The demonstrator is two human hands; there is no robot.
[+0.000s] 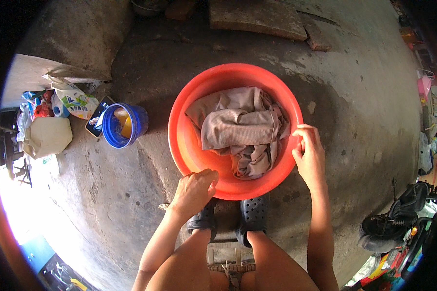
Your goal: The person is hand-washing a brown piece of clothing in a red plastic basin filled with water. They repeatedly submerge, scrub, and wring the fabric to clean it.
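An orange-red plastic basin (204, 183) stands on the concrete floor just beyond my feet. Bunched greyish-brown ribbed fabric (240, 127) lies inside, mostly towards its middle and right. My left hand (197, 189) is at the near-left rim, fingers curled over it. At the right rim is my right hand (309, 151), its thumb and index finger pinching the edge. Both hands stay outside the fabric. Left of the basin stands a blue plastic bucket (142, 120) with yellowish pieces (125, 125) in it.
A phone (96, 122) leans behind the bucket, near a printed detergent bag (74, 96) and an off-white plastic jug (51, 136). Stone slabs (256, 18) lie at the far side. My dark clogs (254, 214) are close to the basin. A black-seated wheeled vehicle (386, 225) is at right.
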